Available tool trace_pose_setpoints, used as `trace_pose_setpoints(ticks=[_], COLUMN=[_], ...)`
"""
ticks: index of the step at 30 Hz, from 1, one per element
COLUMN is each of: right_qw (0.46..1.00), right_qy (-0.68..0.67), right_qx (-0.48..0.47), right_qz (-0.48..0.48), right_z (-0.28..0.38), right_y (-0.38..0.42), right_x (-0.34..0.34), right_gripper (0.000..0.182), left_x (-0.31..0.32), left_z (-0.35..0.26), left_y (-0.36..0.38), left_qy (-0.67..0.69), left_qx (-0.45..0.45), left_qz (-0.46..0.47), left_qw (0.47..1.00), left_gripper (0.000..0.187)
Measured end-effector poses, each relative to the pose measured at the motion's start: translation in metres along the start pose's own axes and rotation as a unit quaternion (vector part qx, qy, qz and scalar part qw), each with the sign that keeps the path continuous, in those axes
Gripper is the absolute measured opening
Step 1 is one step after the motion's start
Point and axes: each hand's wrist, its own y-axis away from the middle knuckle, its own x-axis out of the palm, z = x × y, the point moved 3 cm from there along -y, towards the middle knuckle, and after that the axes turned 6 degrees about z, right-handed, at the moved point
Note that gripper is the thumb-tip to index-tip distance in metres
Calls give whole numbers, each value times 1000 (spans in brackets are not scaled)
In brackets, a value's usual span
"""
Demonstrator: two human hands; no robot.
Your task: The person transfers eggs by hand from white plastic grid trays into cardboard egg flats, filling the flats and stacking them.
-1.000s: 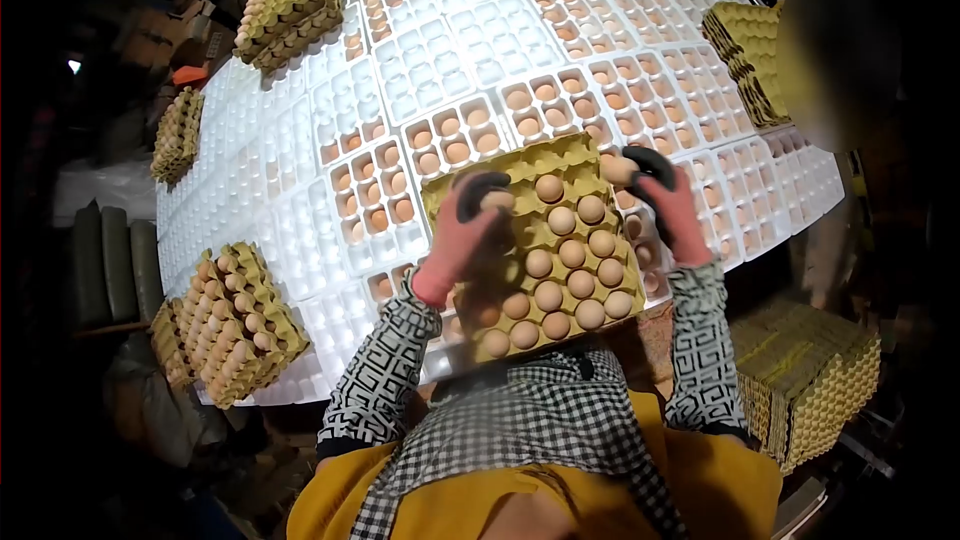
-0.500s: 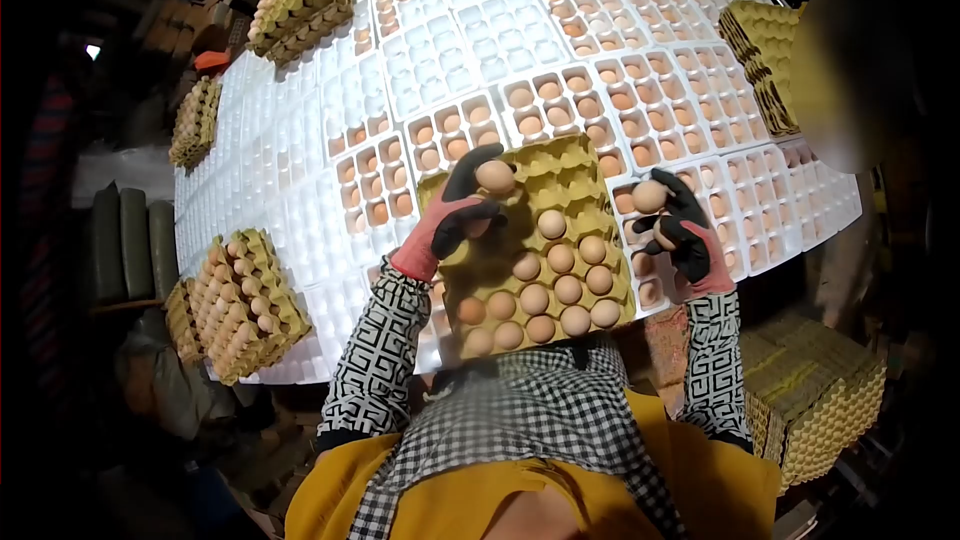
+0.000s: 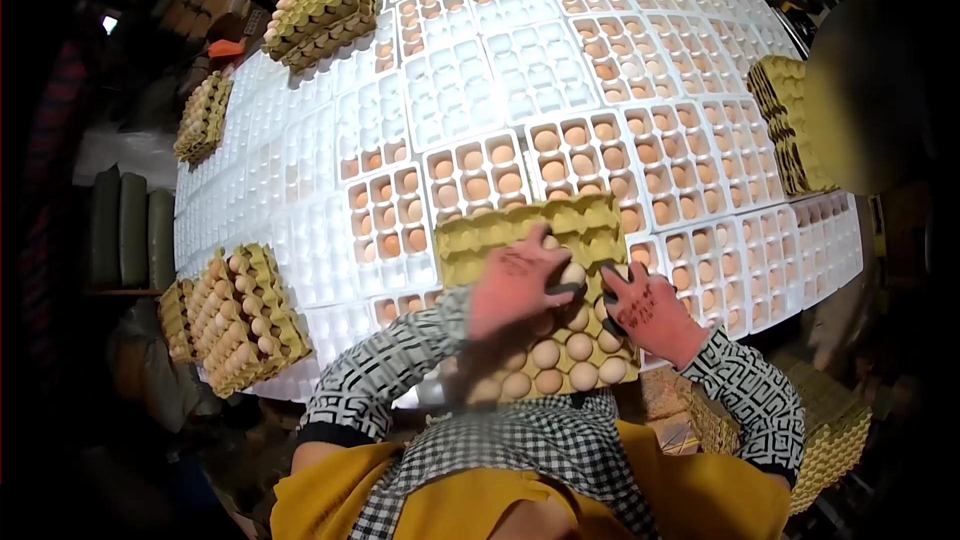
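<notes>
A yellow egg tray (image 3: 470, 250) lies in front of me on the white trays. Its near rows hold brown eggs (image 3: 583, 376), while cups at the far end show no eggs. My left hand (image 3: 520, 285), in a pink and black glove, is over the middle of the tray, back up, with an egg (image 3: 572, 276) between thumb and fingers. At the tray's right edge, my right hand (image 3: 650, 312), gloved alike, has its fingertips closed about an egg (image 3: 621, 272). The palms and the cups beneath both hands are hidden.
White plastic trays (image 3: 450, 90) cover the table, many filled with eggs. Stacked yellow trays with eggs (image 3: 240, 315) stand at the left, another stack (image 3: 320, 15) at the back. Folded-together trays (image 3: 785, 125) stand right; more (image 3: 830, 440) are below the table edge.
Both hands have turned palm down and moved inward over the yellow tray, bringing the eggs they held down to it. The view has shifted slightly, with the tray lower in it.
</notes>
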Motion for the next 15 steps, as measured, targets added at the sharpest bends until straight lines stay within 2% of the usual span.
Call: trace_pose_setpoints(ticks=[1, 2, 3, 4, 5, 6, 7, 8, 9, 10, 12, 14, 15], right_qw=[999, 996, 970, 928, 817, 660, 617, 613, 609, 664, 769, 827, 865], right_qy=[-40, -83, -239, -338, -540, -710, -743, -736, -728, -662, -495, -400, -345], right_qx=[1, 2, 47, 52, 117, 180, 188, 193, 197, 193, 197, 206, 215], right_qz=[11, 23, -23, -152, -163, -168, -176, -211, -246, -289, -352, -337, -294], right_z=[-6, -10, -26, -41, -52, -60, -78, -96, -114, -128, -156, -176, -189], right_y=[1, 3, 6, 12, 10, 9, 3, -17, -37, -72, -138, -194, -217], right_x=[-13, -23, -16, 0, -1, -1, 1, -5, -11, -20, -32, -40, -32], right_gripper=[33, 35, 31, 26, 29, 33, 33, 34, 34, 35, 36, 39, 38], left_x=[-14, -26, -38, -51, -60, -72, -77, -77, -77, -77, -62, -74, -77], left_z=[20, 44, 67, 88, 118, 129, 141, 150, 154, 157, 179, 183, 190], left_y=[-5, -16, -26, -44, -71, -93, -117, -141, -165, -184, -213, -224, -233], left_qy=[90, 151, 166, 126, 85, 74, -2, -39, -61, -85, -57, 35, 65], left_qx=[-45, -74, -90, -107, -92, -129, -119, -94, -116, -137, -100, -85, -64], left_qz=[7, -17, -129, -223, -267, -271, -289, -273, -178, -82, -42, -129, -142], left_qw=[995, 986, 974, 961, 955, 951, 950, 957, 975, 984, 992, 987, 986], left_gripper=[53, 52, 49, 46, 47, 47, 46, 45, 45, 46, 46, 49, 49])
